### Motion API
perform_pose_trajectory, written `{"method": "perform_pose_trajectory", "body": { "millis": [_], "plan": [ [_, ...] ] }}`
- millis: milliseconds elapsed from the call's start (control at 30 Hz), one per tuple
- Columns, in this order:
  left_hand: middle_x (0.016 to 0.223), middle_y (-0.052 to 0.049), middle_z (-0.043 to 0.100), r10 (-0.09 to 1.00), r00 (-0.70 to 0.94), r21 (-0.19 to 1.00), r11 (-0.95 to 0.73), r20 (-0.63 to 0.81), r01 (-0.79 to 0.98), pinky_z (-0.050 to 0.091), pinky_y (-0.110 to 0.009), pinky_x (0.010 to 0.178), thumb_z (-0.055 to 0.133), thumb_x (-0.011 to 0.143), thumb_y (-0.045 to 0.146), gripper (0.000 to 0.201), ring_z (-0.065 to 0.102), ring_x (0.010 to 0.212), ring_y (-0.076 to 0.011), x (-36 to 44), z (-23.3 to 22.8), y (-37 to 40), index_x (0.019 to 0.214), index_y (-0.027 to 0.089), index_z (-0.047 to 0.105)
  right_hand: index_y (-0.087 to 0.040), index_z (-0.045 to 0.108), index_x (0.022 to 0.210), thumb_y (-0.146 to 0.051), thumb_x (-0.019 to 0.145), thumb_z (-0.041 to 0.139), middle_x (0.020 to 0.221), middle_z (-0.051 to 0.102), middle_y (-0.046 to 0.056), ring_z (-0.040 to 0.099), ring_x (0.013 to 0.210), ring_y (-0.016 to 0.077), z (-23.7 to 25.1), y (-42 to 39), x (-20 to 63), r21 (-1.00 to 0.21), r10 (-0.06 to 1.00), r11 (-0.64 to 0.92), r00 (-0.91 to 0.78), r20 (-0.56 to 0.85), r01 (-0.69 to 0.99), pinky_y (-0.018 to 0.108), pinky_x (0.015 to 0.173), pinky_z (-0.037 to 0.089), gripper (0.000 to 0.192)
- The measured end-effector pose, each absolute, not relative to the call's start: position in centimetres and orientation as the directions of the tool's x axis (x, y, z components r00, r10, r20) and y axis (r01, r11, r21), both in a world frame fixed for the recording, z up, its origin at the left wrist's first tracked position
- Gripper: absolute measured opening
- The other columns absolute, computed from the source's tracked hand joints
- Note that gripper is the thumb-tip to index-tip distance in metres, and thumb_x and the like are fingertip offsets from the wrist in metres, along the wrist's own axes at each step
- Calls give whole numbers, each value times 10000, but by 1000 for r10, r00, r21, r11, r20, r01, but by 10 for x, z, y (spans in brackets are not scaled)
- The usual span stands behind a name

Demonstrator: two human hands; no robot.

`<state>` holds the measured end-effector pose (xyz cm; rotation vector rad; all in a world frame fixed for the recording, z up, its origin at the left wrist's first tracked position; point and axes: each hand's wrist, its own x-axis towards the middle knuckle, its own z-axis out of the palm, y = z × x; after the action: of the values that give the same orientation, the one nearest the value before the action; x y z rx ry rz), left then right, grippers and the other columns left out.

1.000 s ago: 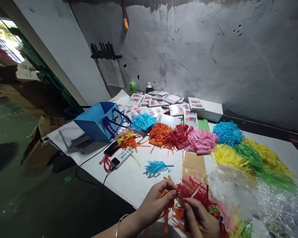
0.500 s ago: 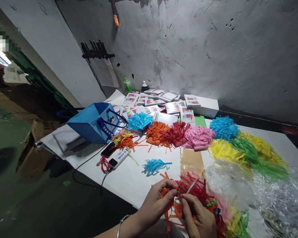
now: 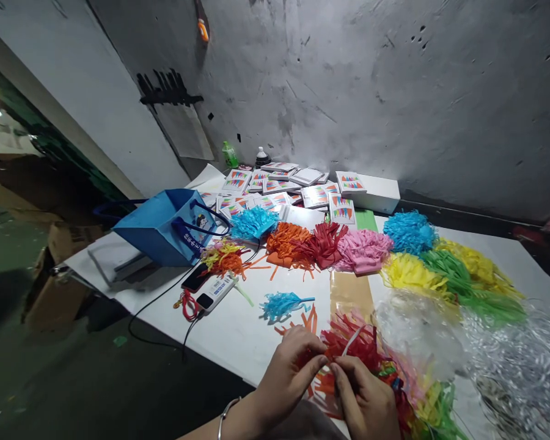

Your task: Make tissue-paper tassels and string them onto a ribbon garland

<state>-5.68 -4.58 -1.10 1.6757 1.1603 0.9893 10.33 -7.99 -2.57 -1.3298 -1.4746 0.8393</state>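
Note:
At the near edge of the table, my left hand (image 3: 293, 370) is closed in a pinch on an orange paper tassel (image 3: 330, 355), whose strips show behind and below the fingers. My right hand (image 3: 369, 394) pinches at the same spot, thumb and fingertips almost touching those of the left. A thin whitish strip (image 3: 352, 340) pokes up just beyond the fingertips; whether it is held I cannot tell. Right behind the hands lies a heap of red tassels (image 3: 355, 341). A single blue tassel (image 3: 284, 305) with a twisted end lies farther off on the white tabletop.
Bundles of orange (image 3: 286, 241), dark red, pink (image 3: 365, 249), blue and yellow tassels line the middle. Clear plastic bags (image 3: 421, 330) and silvery strands (image 3: 527, 360) cover the right. A blue bag (image 3: 158, 223), phone (image 3: 196, 278) and cables sit left; printed packs (image 3: 318, 195) lie behind.
My fingertips have drawn closer together over the orange tassel, and less of its paper shows between them. The whole view has shifted slightly.

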Motion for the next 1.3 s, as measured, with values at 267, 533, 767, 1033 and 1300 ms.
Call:
{"method": "perform_pose_trajectory", "body": {
  "millis": [267, 533, 767, 1033, 1300],
  "plan": [
    [832, -67, 661, 936, 293, 916, -281, 195, 286, 413, -335, 774, 577, 916, 286, 139, 551, 832, -203, -56, -10, -45, 850, 188, 651, -215, 637, 904, -533, 828, 615, 528, 623, -29, 534, 348, 121, -26, -79, 98, -994, 985, -78, 161, -65, 76, 206, 373, 430, 327],
    [850, -69, 662, 910, 346, 929, -311, 230, 200, 418, -347, 825, 576, 914, 283, 136, 565, 856, -201, -54, -13, -47, 864, 183, 653, -202, 648, 927, -507, 852, 592, 536, 595, -37, 543, 370, 113, -35, -76, 97, -997, 993, -42, 115, -34, 69, 194, 388, 423, 318],
    [840, -53, 628, 956, 292, 996, -35, 11, 79, 475, -284, 733, 633, 866, 398, 227, 594, 803, -189, -62, -24, -47, 820, 179, 668, -206, 641, 802, -345, 938, 494, 628, 638, -7, 617, 559, 116, -35, -73, 99, -895, 966, 257, -92, 240, 364, 179, 540, 448, 244],
    [836, -44, 643, 975, 220, 978, -68, 24, 196, 493, -272, 761, 588, 884, 396, 214, 606, 835, -202, -72, -22, -47, 800, 204, 634, -197, 645, 855, -342, 973, 418, 718, 696, 20, 644, 632, 130, -43, -72, 90, -862, 954, 300, -122, 274, 409, 203, 613, 462, 295],
    [790, -44, 624, 950, 310, 968, -115, 41, 224, 476, -256, 719, 576, 900, 351, 214, 595, 777, -182, -66, -22, -50, 780, 192, 657, -191, 613, 807, -292, 972, 369, 669, 660, 17, 620, 595, 130, -48, -76, 92, -820, 937, 347, -199, 286, 455, 208, 577, 428, 311]
  ]
}}
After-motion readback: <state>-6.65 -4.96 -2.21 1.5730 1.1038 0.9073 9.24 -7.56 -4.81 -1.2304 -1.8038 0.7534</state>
